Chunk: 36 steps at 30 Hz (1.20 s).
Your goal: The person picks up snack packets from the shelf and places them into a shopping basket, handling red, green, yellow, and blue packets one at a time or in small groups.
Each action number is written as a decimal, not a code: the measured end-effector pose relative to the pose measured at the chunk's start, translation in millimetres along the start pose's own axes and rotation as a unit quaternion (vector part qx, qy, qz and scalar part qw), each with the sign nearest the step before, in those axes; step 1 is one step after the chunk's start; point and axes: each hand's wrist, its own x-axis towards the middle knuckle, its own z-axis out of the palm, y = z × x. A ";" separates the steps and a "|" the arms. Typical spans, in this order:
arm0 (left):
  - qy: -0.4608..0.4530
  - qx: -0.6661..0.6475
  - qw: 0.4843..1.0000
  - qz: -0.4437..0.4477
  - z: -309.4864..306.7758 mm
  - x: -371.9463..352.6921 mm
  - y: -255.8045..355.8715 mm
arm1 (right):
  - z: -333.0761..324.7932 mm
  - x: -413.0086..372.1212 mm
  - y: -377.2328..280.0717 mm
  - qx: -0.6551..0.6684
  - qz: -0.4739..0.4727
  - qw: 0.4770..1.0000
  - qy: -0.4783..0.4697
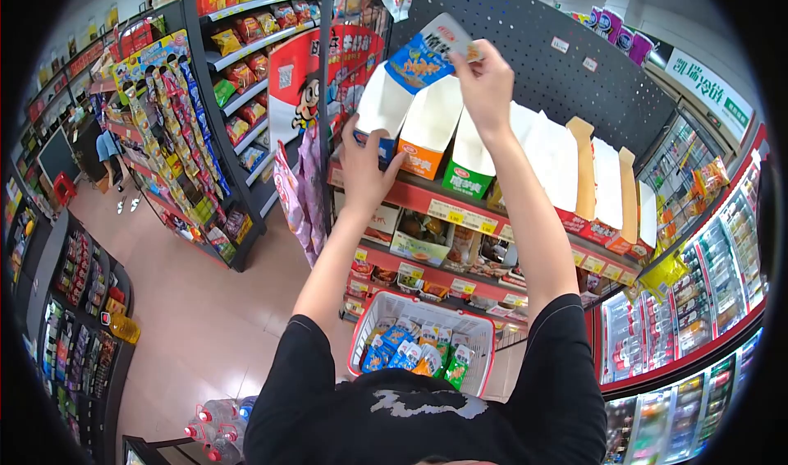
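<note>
My right hand (pixel 486 79) pinches the top corner of a blue and grey snack packet (pixel 431 54), held over the leftmost display box. Around the front of that blue-fronted white box (pixel 382 108) my left hand (pixel 371 163) has its fingers spread, touching it. To its right on the top shelf stand an orange-fronted box (pixel 427 132) and a green-fronted box (pixel 469 157), with their white insides showing. Below, close to my body, a white basket (pixel 361 321) with a red rim holds several blue, green and orange packets (pixel 406 354).
A red cartoon sign (pixel 316 75) stands left of the boxes. Further left is a rack of hanging snacks (pixel 176 128). Glass-door drink coolers (pixel 681 301) line the right. Bottles (pixel 220 424) stand at lower left. A person's legs (pixel 111 160) show far left.
</note>
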 end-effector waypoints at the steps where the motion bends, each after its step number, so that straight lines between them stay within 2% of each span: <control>1: 0.007 -0.015 1.000 0.003 4.5 0.8 -4.9 | 8.6 3.3 4.6 -0.044 -0.009 0.999 -0.004; 7: -0.031 -0.046 0.998 -0.019 -8.0 4.8 -10.5 | 45.6 15.8 45.4 -0.219 -0.044 0.971 -0.084; 11: -0.031 -0.049 0.998 -0.012 -11.5 3.3 -10.1 | 57.0 8.3 79.9 -0.355 -0.052 0.926 -0.119; 15: -0.019 -0.044 0.999 -0.013 -11.6 -1.3 -4.6 | 62.7 -1.6 86.8 -0.385 0.051 0.916 -0.106; 18: -0.015 -0.050 0.998 -0.022 -9.3 -4.6 -0.8 | 58.0 5.3 93.9 -0.325 0.089 0.937 -0.093; 21: 0.001 -0.053 0.998 -0.021 -3.8 -7.4 0.4 | 53.2 6.9 103.3 -0.330 0.110 0.932 -0.107; 25: 0.004 -0.061 0.998 -0.014 -0.4 -11.5 1.0 | 52.2 4.5 100.9 -0.274 0.104 0.953 -0.080; 28: 0.021 -0.051 0.998 -0.002 -3.1 -20.1 5.4 | 43.0 5.2 95.1 -0.256 0.026 0.965 -0.048; 32: 0.107 -0.044 0.993 0.020 2.2 -73.7 -3.8 | 11.0 -11.3 57.7 -0.164 -0.060 0.984 -0.032; 33: 0.099 -0.048 0.994 0.011 5.6 -98.2 -3.3 | -1.8 -24.1 35.1 -0.159 -0.107 0.981 -0.023; 35: 0.083 -0.055 0.995 0.001 7.2 -147.6 -4.7 | -30.2 -53.7 4.0 -0.094 -0.150 0.983 -0.048; 36: 0.047 -0.063 0.997 -0.021 6.9 -173.2 -1.6 | -44.9 -78.5 -5.7 -0.111 -0.155 0.980 -0.051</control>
